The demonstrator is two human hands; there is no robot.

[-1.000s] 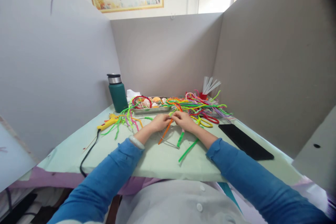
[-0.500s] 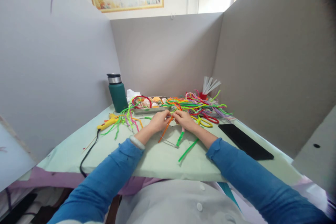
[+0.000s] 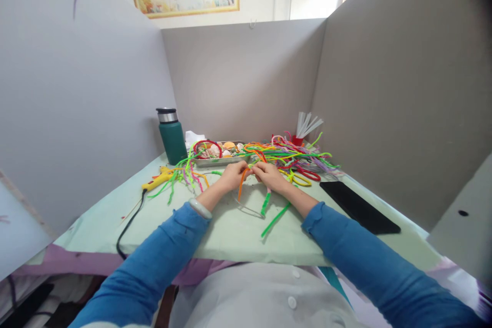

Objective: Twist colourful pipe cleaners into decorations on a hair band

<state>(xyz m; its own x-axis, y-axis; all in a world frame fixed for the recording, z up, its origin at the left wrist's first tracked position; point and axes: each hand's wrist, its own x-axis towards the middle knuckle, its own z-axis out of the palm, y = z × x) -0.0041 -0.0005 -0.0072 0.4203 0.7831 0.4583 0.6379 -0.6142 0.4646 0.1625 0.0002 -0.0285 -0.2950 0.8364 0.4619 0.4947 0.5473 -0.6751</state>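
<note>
Partitions: grey panels (image 3: 246,77) enclose the work surface at the rear and on both sides.
Table: pale green cover (image 3: 230,246), flat, extending toward the person's grey garment (image 3: 246,294).
Sleeves: blue (image 3: 149,261), both forearms reaching forward over the near edge.
Pipe-cleaner pile (image 3: 284,154): multicoloured, loose, at the rear, on the person's right.
Black slab (image 3: 359,208): flat on the cover, beside the right forearm.
Flask (image 3: 173,141): dark green, upright, rear left.
Tray (image 3: 215,162): metal, rear centre, filled with small pale and orange pieces too small for me to identify.
Left hand (image 3: 233,178): fingers curled, gripping the orange pipe cleaner.
Right hand (image 3: 271,178): fingertips pinched on the wire hoop, close against the left fingertips; the exact contact is hidden from me.
Wire hoop (image 3: 265,205): below both hands, bare grey wire in front, a green-and-pink wrapped section under the right palm.
Glue gun (image 3: 158,179): yellow, lying on the left, black cord running over the near edge.
Red cup (image 3: 297,141): behind the pile, holding white sticks (image 3: 306,125).
Green pipe cleaner (image 3: 275,221): on the cover, near the hoop.
Orange pipe cleaner (image 3: 241,188): at the left fingertips, free end hanging down.
</note>
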